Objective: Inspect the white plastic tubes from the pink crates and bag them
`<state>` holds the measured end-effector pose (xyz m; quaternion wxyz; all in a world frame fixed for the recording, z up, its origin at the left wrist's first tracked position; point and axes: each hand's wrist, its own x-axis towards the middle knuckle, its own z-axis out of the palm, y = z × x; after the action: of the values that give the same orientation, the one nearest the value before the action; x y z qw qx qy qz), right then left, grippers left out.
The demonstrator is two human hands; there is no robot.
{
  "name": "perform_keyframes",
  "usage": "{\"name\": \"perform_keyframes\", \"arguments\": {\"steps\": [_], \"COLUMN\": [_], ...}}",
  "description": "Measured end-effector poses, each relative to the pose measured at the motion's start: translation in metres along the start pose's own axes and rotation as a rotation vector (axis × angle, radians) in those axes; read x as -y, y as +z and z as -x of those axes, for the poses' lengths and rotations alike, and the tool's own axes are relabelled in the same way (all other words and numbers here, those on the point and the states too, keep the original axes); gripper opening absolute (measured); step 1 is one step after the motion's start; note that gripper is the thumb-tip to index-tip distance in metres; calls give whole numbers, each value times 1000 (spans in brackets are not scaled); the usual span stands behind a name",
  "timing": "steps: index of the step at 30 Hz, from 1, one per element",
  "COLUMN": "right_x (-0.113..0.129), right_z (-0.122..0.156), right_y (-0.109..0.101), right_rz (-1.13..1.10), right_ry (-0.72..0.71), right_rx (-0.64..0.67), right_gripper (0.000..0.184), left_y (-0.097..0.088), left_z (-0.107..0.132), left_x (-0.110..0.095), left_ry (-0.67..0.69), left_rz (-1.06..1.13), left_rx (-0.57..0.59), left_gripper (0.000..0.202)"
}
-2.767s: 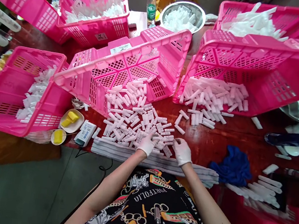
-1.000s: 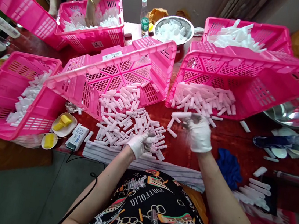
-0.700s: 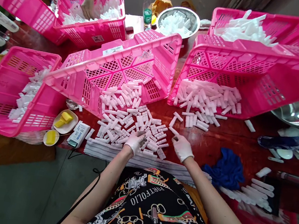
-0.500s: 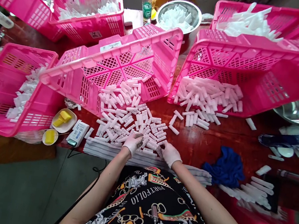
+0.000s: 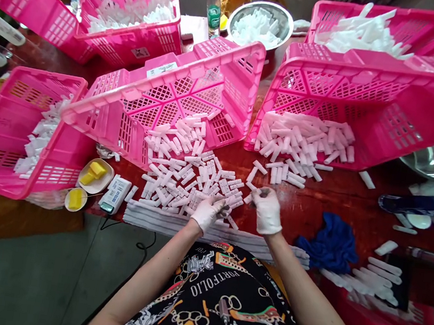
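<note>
"PORTFOLIO" upside down on patterned shirt (image 5: 218,297); other labels unreadable.

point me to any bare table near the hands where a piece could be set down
Bare red table lies right of the right hand, bordered by the right tipped basket and the blue cloth. Ahead of the left hand it is crowded with white pieces spilling from the middle basket.

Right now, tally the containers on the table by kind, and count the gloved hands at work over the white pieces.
Pink plastic crates: 6, counting the one cut off at the left top edge
Steel bowls: 2, one with white pieces, one at the right edge
Small dishes with yellow blocks: 2
Gloved hands: 2, left hand, right hand
Total: 12
</note>
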<state>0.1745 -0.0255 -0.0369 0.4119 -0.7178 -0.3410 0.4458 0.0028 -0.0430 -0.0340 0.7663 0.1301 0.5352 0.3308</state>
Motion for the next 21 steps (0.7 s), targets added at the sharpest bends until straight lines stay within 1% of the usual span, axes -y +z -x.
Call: {"name": "perform_keyframes", "arguments": {"steps": [2, 3, 4, 6, 8, 10, 11, 12, 14, 16, 19, 21], "right_x": [24, 34, 42, 54, 60, 63, 64, 66, 71, 76, 83, 86], "right_z": [-2, -2, 0, 7, 14, 20, 21, 21, 20, 16, 13, 15], "right_y": [-1, -1, 0, 3, 5, 6, 5, 3, -2, -9, -17, -21], "right_rz": [-132, -172, -186, -189, -195, -205, -195, -169, -69, 31, 56, 31], "right_ry": [-37, -60, -78, -80, -56, -44, -49, -67, -137, -238, -367, -423], "right_rx": [-16, -11, 2, 43, 80, 122, 146, 168, 210, 242, 290, 354], "right_gripper": [36, 36, 35, 34, 32, 31, 32, 32, 32, 30, 25, 23], "left_y": [16, 24, 32, 44, 52, 58, 60, 61, 62, 61, 56, 52], "left_z": [6, 9, 13, 22, 30, 36, 38, 39, 39, 38, 41, 46], "left_x": [-6, -9, -12, -18, -24, -30, -33, -35, -39, -41, -47, -52], "left_ry": [63, 98, 139, 247, 369, 463, 482, 476, 407, 312, 173, 6], "left_rz": [55, 56, 34, -62, -170, -219, -225, -218, -178, -113, 90, 258], "left_rx": [84, 97, 83, -2, -96, -152, -161, -162, -135, -65, 108, 265], "left_gripper": [44, 45, 45, 40, 34, 33, 33, 33, 34, 36, 35, 31]}}
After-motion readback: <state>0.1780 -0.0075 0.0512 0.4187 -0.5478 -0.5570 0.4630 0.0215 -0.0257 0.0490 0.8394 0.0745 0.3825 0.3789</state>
